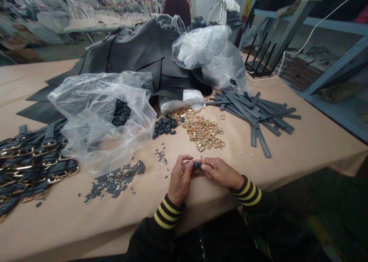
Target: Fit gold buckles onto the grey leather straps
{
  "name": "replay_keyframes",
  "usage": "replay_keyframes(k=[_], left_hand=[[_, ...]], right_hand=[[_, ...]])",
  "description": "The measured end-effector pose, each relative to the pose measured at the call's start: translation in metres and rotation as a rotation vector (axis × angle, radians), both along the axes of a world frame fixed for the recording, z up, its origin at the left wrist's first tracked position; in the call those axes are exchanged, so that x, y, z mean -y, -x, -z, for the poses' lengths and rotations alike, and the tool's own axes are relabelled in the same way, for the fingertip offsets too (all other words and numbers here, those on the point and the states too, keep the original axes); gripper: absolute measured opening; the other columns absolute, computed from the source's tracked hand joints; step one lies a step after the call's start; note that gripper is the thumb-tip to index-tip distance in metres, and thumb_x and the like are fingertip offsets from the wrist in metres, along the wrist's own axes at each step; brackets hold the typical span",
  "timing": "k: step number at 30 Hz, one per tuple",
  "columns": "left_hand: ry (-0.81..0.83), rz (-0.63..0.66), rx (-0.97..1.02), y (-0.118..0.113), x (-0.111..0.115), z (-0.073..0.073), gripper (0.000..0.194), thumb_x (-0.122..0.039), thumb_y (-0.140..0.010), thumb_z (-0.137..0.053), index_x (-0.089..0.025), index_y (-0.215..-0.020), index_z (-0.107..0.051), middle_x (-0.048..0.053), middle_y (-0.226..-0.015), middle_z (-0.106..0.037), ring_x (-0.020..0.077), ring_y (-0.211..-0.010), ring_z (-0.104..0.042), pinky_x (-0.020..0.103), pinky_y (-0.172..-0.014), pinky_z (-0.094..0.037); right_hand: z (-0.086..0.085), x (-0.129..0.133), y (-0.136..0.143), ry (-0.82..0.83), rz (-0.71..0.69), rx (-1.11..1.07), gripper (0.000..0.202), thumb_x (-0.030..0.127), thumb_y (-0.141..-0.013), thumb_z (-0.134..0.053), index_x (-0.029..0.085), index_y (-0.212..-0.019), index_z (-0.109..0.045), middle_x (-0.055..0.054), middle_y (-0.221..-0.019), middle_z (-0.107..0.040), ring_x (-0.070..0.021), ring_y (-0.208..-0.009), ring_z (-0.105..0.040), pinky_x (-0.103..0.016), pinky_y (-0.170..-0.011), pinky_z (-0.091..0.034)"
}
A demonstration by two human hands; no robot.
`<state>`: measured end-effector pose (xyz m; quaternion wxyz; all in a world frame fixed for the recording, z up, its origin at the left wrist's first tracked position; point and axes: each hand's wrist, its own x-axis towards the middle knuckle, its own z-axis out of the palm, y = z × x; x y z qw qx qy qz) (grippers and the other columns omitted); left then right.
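Note:
Near the table's front edge, my left hand (181,177) and my right hand (220,172) meet on a small dark strap piece (197,165). Fingers of both hands are closed around its two ends, and much of it is hidden behind them. Just beyond lies a heap of gold square buckles (205,133). Beside that heap is a small pile of dark loops (165,126). Dark straps (253,108) lie loosely piled to the right. Many small dark and pale bits (115,181) are scattered to the left of my hands.
Straps with gold buckles (40,162) are stacked at the far left. A clear plastic bag (106,120) holds more dark loops. Dark leather-like sheets (129,51) and another plastic bag (204,47) lie at the back. A black router (260,66) stands back right; a person (178,7) is beyond.

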<state>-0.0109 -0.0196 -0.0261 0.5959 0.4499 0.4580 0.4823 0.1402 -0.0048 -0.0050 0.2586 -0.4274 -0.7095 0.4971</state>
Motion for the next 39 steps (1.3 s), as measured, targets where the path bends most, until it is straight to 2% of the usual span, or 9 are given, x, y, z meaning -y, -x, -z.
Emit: replay_keyframes(k=[8, 11, 17, 21, 25, 28, 31, 36, 39], left_hand=[[-0.257, -0.126, -0.555, 0.005, -0.002, 0.0, 0.017, -0.029, -0.082, -0.046, -0.016, -0.08, -0.057, 0.003, -0.075, -0.059, 0.0134, -0.068, -0.054, 0.026, -0.067, -0.044], [-0.235, -0.092, -0.538, 0.005, -0.001, 0.003, 0.014, -0.03, -0.08, -0.049, -0.017, -0.079, -0.055, 0.002, -0.072, -0.055, 0.0125, -0.065, -0.053, 0.025, -0.063, -0.044], [0.02, 0.032, -0.212, 0.002, -0.002, 0.001, 0.018, -0.034, -0.079, -0.049, -0.016, -0.079, -0.047, -0.002, -0.065, -0.051, 0.0105, -0.055, -0.052, 0.024, -0.053, -0.046], [-0.098, -0.018, -0.435, 0.003, -0.003, -0.006, 0.012, -0.029, -0.076, -0.051, -0.017, -0.077, -0.05, -0.001, -0.068, -0.05, 0.0126, -0.061, -0.049, 0.025, -0.057, -0.043], [-0.227, -0.033, -0.646, 0.001, -0.001, -0.01, 0.007, -0.025, -0.077, -0.049, -0.019, -0.073, -0.051, -0.002, -0.063, -0.05, 0.0131, -0.06, -0.048, 0.025, -0.059, -0.039], [-0.15, 0.081, -0.537, 0.0, 0.001, -0.011, 0.011, -0.028, -0.08, -0.046, -0.019, -0.075, -0.05, -0.002, -0.058, -0.051, 0.0117, -0.053, -0.048, 0.024, -0.053, -0.039], [0.023, 0.175, -0.337, 0.003, -0.001, -0.012, 0.019, -0.033, -0.082, -0.043, -0.017, -0.073, -0.047, -0.004, -0.052, -0.049, 0.0092, -0.043, -0.045, 0.021, -0.044, -0.037], [0.065, 0.061, -0.182, 0.015, -0.01, -0.011, 0.021, -0.035, -0.08, -0.047, -0.015, -0.071, -0.044, -0.005, -0.054, -0.049, 0.0062, -0.042, -0.045, 0.018, -0.045, -0.036], [0.082, 0.095, -0.152, 0.022, -0.019, -0.009, 0.023, -0.037, -0.079, -0.048, -0.015, -0.072, -0.045, -0.004, -0.055, -0.05, 0.0064, -0.044, -0.047, 0.018, -0.045, -0.036]], right_hand=[[0.006, 0.003, 0.002, -0.017, 0.025, 0.054, 0.026, 0.025, -0.088, -0.036, 0.018, -0.063, -0.039, 0.004, -0.054, -0.042, -0.0086, -0.05, -0.039, -0.021, -0.052, -0.032], [0.005, 0.004, 0.002, -0.054, 0.036, 0.1, 0.026, 0.026, -0.087, -0.036, 0.018, -0.063, -0.039, 0.004, -0.054, -0.041, -0.0092, -0.05, -0.04, -0.021, -0.052, -0.031], [0.007, 0.004, 0.003, -0.099, 0.067, 0.149, 0.018, 0.028, -0.088, -0.035, 0.018, -0.073, -0.04, 0.004, -0.056, -0.045, -0.0107, -0.052, -0.044, -0.022, -0.053, -0.033], [0.005, 0.003, 0.004, -0.043, 0.078, 0.142, 0.021, 0.035, -0.088, -0.037, 0.017, -0.097, -0.041, 0.001, -0.063, -0.054, -0.0133, -0.058, -0.051, -0.023, -0.057, -0.036], [0.004, 0.002, 0.006, -0.093, 0.071, 0.17, 0.019, 0.033, -0.086, -0.041, 0.019, -0.097, -0.047, -0.002, -0.073, -0.057, -0.0157, -0.068, -0.055, -0.025, -0.063, -0.037], [0.003, 0.001, 0.006, -0.099, 0.049, 0.145, 0.019, 0.032, -0.087, -0.041, 0.019, -0.097, -0.05, -0.001, -0.072, -0.057, -0.0141, -0.065, -0.053, -0.024, -0.061, -0.037], [0.001, -0.001, 0.003, -0.094, 0.015, 0.128, 0.021, 0.032, -0.087, -0.04, 0.016, -0.08, -0.053, 0.001, -0.062, -0.053, -0.0111, -0.058, -0.049, -0.022, -0.057, -0.036], [0.001, -0.003, -0.008, 0.026, -0.012, 0.124, 0.019, 0.029, -0.084, -0.042, 0.016, -0.071, -0.05, 0.004, -0.053, -0.047, -0.0073, -0.044, -0.042, -0.019, -0.046, -0.033], [0.002, -0.004, -0.013, 0.187, -0.028, 0.094, 0.016, 0.027, -0.084, -0.04, 0.017, -0.076, -0.048, 0.004, -0.057, -0.051, -0.0058, -0.038, -0.041, -0.017, -0.039, -0.032]])
